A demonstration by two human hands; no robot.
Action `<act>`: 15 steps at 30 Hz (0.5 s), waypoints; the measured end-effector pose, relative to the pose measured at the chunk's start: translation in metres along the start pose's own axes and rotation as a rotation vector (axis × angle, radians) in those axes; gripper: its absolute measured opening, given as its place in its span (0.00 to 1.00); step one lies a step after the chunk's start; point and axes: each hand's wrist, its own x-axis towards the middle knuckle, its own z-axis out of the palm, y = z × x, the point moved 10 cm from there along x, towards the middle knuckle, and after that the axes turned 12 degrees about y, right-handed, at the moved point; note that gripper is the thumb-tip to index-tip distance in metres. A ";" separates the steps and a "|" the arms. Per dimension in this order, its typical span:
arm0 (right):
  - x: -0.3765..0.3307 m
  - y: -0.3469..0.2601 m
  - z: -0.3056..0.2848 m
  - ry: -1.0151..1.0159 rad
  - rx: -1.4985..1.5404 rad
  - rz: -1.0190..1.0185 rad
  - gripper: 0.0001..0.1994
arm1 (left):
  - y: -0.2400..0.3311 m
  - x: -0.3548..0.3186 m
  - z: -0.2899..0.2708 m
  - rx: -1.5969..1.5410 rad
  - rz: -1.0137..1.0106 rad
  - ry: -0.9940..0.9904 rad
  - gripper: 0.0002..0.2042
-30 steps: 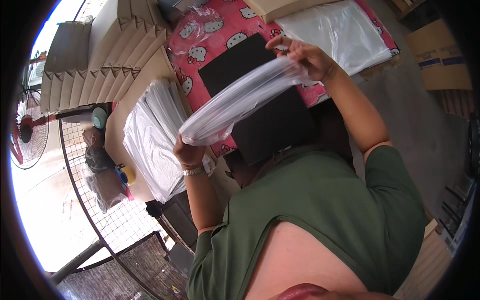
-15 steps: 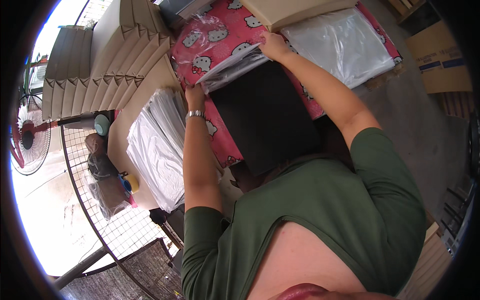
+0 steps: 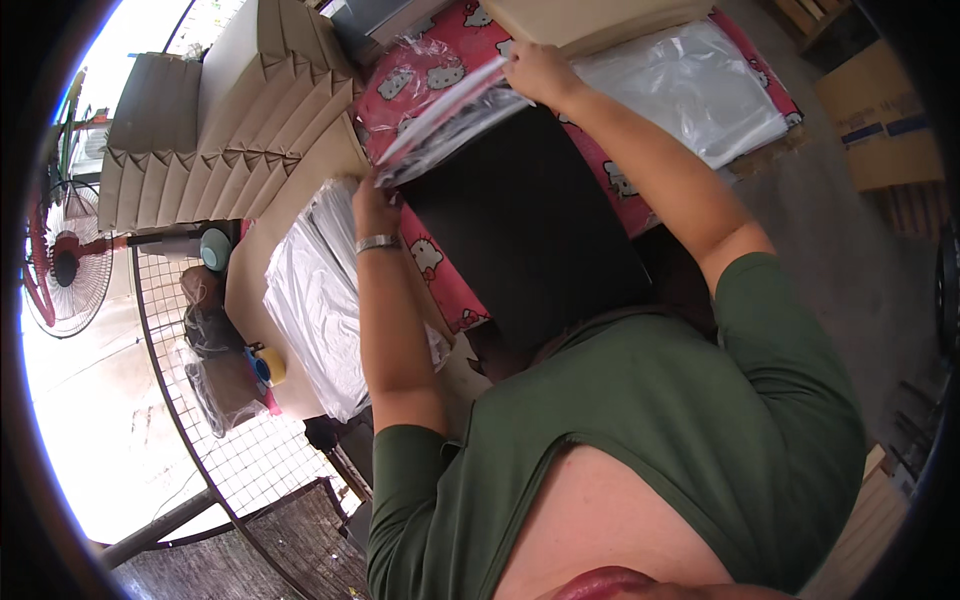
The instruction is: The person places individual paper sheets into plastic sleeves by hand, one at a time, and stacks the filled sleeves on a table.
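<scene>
Clear sleeve held at both ends along the far edge of a black board

The clock positions take the black board [image 3: 525, 220] as the middle of the dial, with 12 pointing away from the person. The board lies flat, tilted a little, its far part over a counter covered in pink printed cloth [image 3: 618, 180] and its near end reaching the green shirt [image 3: 660, 400].

The clear sleeve [image 3: 452, 128] sits at 11 o'clock, along the board's far edge, with a pale fold standing up on its far side. The left grip [image 3: 378, 207], at 9, is closed on the sleeve's left end; the right grip [image 3: 540, 72], at 12, pinches its right end. Whether any of the board's edge is inside the sleeve cannot be told.

At 2 o'clock a pile of clear sleeves [image 3: 690, 95] lies flat on the counter, with a tan board [image 3: 600, 22] just beside it at 1. Loose clear film [image 3: 410, 65] lies at 11, beyond the held sleeve. Between 8 and 9 is a bundle of white plastic [image 3: 318, 300]; farther out, between 9 and 10, stand stacked brown folded pieces [image 3: 232, 130]. At 8, a clear bag [image 3: 215, 390] holds something brown, near a blue-and-yellow tape roll [image 3: 266, 365]. Between 2 and 3 stands a cardboard box [image 3: 885, 110], its contents hidden.
</scene>
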 end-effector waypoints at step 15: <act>-0.052 -0.109 -0.243 -0.565 1.021 0.345 0.10 | 0.193 -0.293 -0.063 0.144 0.152 -0.093 0.09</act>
